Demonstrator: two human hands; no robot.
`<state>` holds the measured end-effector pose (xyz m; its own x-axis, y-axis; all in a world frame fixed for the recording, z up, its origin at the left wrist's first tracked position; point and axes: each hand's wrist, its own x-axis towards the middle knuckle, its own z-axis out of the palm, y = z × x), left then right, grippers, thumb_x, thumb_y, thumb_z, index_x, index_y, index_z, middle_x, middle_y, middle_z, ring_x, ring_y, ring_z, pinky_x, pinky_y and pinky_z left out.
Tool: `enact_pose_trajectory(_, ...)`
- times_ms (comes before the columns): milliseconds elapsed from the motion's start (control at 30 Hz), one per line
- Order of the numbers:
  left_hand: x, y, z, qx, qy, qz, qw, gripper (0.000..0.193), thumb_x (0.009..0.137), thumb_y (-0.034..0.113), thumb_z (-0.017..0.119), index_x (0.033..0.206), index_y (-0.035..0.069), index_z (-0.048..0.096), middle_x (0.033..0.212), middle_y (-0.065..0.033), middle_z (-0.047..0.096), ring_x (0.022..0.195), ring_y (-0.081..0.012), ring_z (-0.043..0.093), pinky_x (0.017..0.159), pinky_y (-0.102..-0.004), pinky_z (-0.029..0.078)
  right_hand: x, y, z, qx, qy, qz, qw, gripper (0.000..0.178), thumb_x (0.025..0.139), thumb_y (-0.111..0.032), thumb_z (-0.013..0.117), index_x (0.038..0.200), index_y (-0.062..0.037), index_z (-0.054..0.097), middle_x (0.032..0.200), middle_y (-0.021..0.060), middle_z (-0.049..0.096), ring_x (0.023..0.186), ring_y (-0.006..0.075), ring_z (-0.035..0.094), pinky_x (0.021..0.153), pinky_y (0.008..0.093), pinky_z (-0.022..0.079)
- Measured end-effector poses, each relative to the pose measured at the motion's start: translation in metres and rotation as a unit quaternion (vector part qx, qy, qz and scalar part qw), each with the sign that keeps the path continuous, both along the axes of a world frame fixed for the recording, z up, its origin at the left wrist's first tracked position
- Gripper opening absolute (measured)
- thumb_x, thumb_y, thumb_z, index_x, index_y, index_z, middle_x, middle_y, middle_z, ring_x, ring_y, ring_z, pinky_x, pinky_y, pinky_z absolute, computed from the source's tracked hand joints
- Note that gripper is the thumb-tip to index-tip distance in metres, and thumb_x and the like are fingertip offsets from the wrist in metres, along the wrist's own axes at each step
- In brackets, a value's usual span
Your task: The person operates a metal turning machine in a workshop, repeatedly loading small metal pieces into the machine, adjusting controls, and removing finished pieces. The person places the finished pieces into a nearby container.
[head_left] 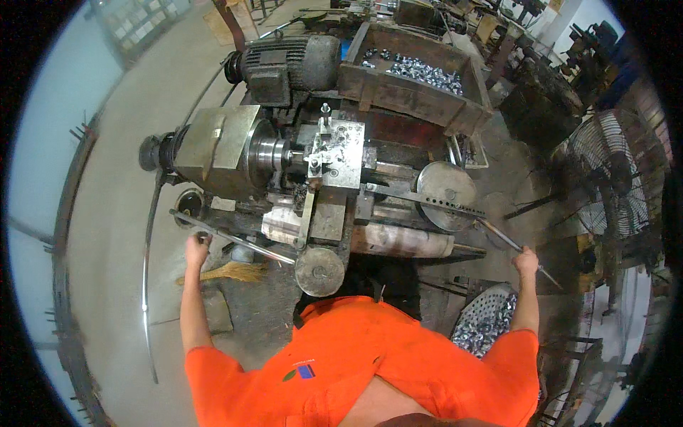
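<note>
My right hand [526, 262] is wrapped round a long metal lever rod [506, 236], which slopes up to a round disc [447, 192] on the machine's right. On the other side my left hand [197, 249] is closed, with its fingers curled just below a second lever rod [245, 242]. Whatever those fingers hold is too small and dark to make out. That second rod runs to a smaller round disc [319, 271] in front of me. Between the discs sits the lathe's tool block [343, 153], facing the shiny chuck [267, 158].
A wooden box [416, 103] of small metal parts stands behind the machine, beside an electric motor [292, 67]. More parts lie in a perforated basket [484, 317] by my right elbow. A straw broom [231, 272] lies at left; a caged fan [608, 174] stands right.
</note>
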<state>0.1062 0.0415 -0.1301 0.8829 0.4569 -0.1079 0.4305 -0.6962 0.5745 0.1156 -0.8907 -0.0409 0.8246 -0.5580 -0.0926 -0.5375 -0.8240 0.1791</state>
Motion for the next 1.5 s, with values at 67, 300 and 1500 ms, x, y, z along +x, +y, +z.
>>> enact_pose_trajectory(67, 0.004, -0.010, 0.030, -0.174, -0.110, 0.082, 0.975, 0.038, 0.086, 0.029, 0.057, 0.101, -0.007, 0.058, 0.067, -0.0129, 0.062, 0.053, -0.0179, 0.061, 0.045, -0.0269, 0.047, -0.011, -0.011, -0.018, 0.001, -0.011, -0.016, 1.000, 0.035, 0.064, -0.026, 0.067, 0.090, -0.0050, 0.060, 0.092, 0.0176, 0.062, 0.086, 0.0339, 0.061, 0.075, 0.0405, 0.050)
enact_pose_trajectory(300, 0.020, -0.055, 0.060, -0.264, -0.084, 0.187, 0.943, 0.045, 0.086, 0.039, 0.056, 0.095, -0.005, 0.052, 0.075, -0.0130, 0.058, 0.048, -0.0199, 0.059, 0.046, -0.0287, 0.049, -0.099, 0.053, -0.050, 0.013, -0.060, 0.071, 0.996, 0.031, 0.059, -0.031, 0.065, 0.076, -0.0048, 0.061, 0.080, 0.0170, 0.063, 0.071, 0.0328, 0.061, 0.062, 0.0416, 0.050)
enact_pose_trajectory(1500, 0.032, -0.065, 0.056, -0.308, -0.057, 0.141, 0.939, 0.045, 0.086, 0.040, 0.052, 0.100, -0.003, 0.049, 0.074, -0.0136, 0.057, 0.056, -0.0253, 0.062, 0.044, -0.0330, 0.052, 0.007, 0.011, -0.035, -0.086, -0.194, 0.062, 0.975, 0.060, 0.056, -0.023, 0.063, 0.112, -0.0041, 0.054, 0.104, 0.0181, 0.057, 0.094, 0.0345, 0.055, 0.084, 0.0452, 0.040)
